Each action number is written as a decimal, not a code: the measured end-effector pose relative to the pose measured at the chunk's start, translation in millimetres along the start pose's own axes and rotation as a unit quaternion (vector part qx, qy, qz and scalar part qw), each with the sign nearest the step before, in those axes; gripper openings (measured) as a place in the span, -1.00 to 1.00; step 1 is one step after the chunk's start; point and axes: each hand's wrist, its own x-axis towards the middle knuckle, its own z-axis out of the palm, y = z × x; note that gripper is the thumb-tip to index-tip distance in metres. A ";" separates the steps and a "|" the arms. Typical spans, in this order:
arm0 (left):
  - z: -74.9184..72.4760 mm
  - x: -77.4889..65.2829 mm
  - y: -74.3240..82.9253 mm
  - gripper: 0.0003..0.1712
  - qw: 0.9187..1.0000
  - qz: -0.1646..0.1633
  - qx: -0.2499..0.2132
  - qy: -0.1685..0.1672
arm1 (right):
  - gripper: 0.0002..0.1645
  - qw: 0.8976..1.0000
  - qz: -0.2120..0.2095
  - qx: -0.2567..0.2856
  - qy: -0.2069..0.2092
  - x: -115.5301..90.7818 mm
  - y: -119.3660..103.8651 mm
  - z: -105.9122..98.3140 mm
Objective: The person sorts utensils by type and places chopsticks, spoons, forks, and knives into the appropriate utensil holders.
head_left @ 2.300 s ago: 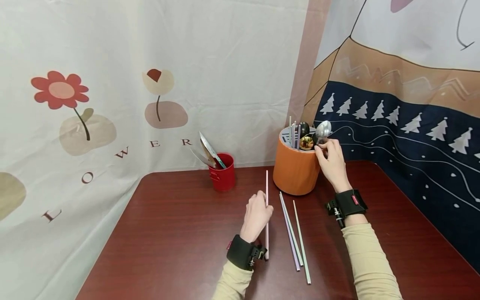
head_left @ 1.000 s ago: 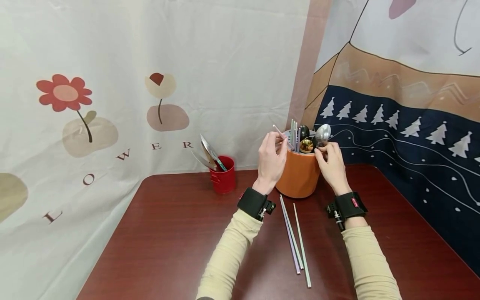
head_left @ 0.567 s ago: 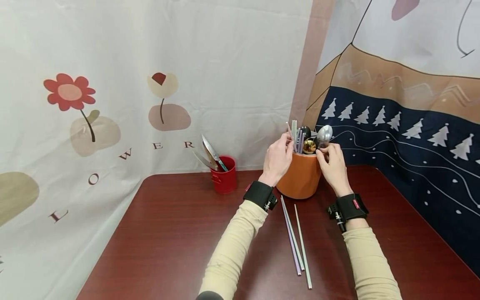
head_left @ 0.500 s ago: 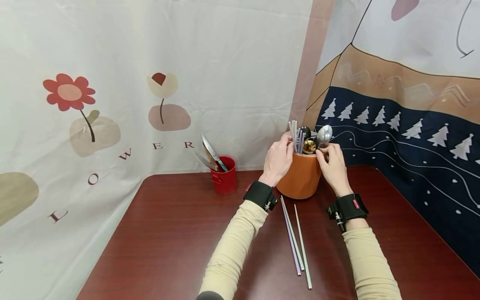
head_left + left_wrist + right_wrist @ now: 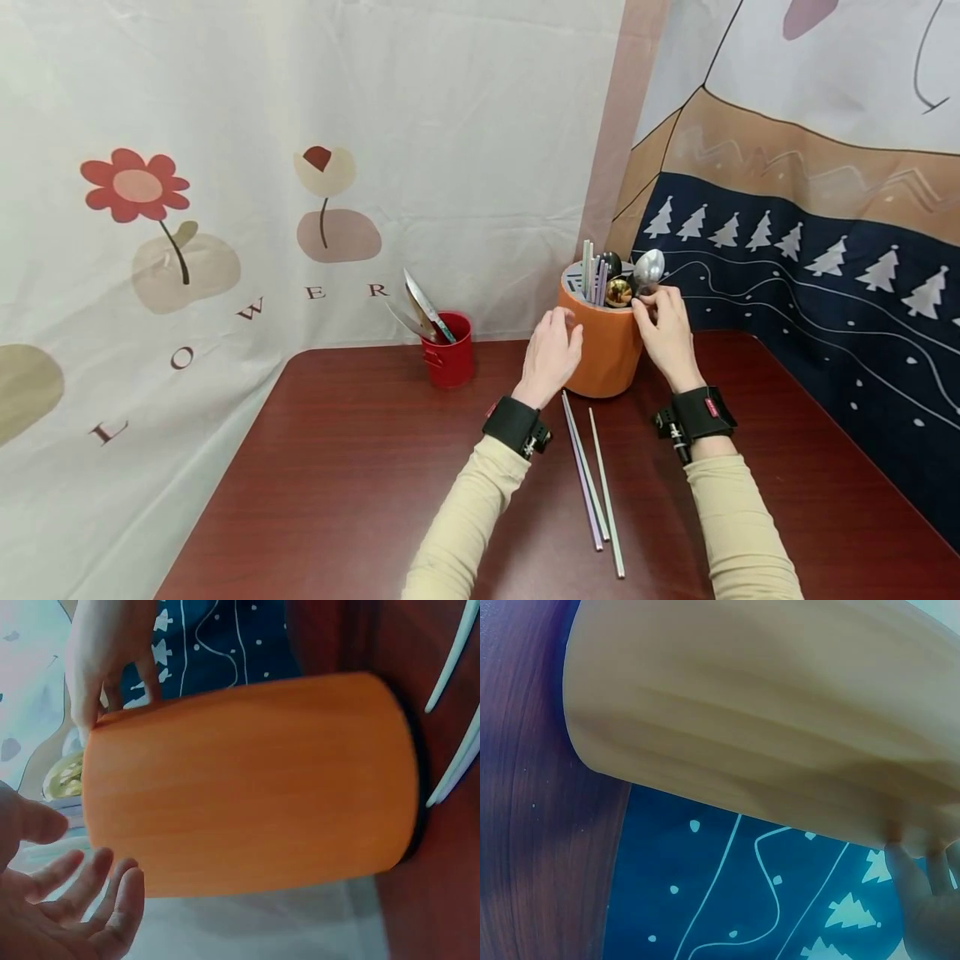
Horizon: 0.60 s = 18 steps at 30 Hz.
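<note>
An orange cylindrical utensil holder (image 5: 600, 350) with a slotted grey top stands at the back right of the table. Chopsticks (image 5: 587, 260), a black spoon (image 5: 612, 263), a gold spoon (image 5: 618, 292) and a silver spoon (image 5: 648, 268) stick up from it. My left hand (image 5: 551, 358) hovers at the holder's front left, holding nothing; its fingers are spread and slightly bent in the left wrist view. My right hand (image 5: 666, 337) grips the holder's right rim below the silver spoon. Three chopsticks (image 5: 607, 492) lie on the table in front of the holder.
A small red bucket (image 5: 450, 362) with several knives (image 5: 429, 307) leaning in it stands left of the holder. White printed cloth (image 5: 465, 150) hangs behind the table (image 5: 360, 467). Dark blue tree-patterned cloth (image 5: 795, 333) hangs along the right side.
My left hand lifted a pink chopstick off the table, put it into the holder among the others, let go and drew back down. My right hand stayed at the holder's rim.
</note>
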 end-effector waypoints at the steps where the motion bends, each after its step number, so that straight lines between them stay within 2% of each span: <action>1: 1.8 -5.4 -2.4 -0.77 1.000 -0.008 -0.008 0.000 | -0.58 1.000 0.001 0.000 -0.001 -0.2 -0.3 -0.2; 6: 13.9 -33.1 -14.1 -0.85 0.997 -0.062 -0.047 -0.008 | -0.59 1.000 0.000 0.000 0.001 -0.9 0.1 -0.7; 10: 25.2 -53.5 -23.1 -0.87 0.994 -0.093 -0.043 -0.024 | -0.59 1.000 -0.002 -0.003 0.003 -0.7 0.9 -0.6; 14: 34.9 -69.9 -31.1 -0.96 0.990 -0.121 -0.007 -0.075 | -0.58 1.000 0.000 -0.005 0.003 -0.2 1.1 0.1; 18: 44.2 -82.2 -33.8 -0.95 0.978 -0.149 0.046 -0.138 | -0.58 1.000 0.002 -0.005 0.002 -0.3 1.5 0.2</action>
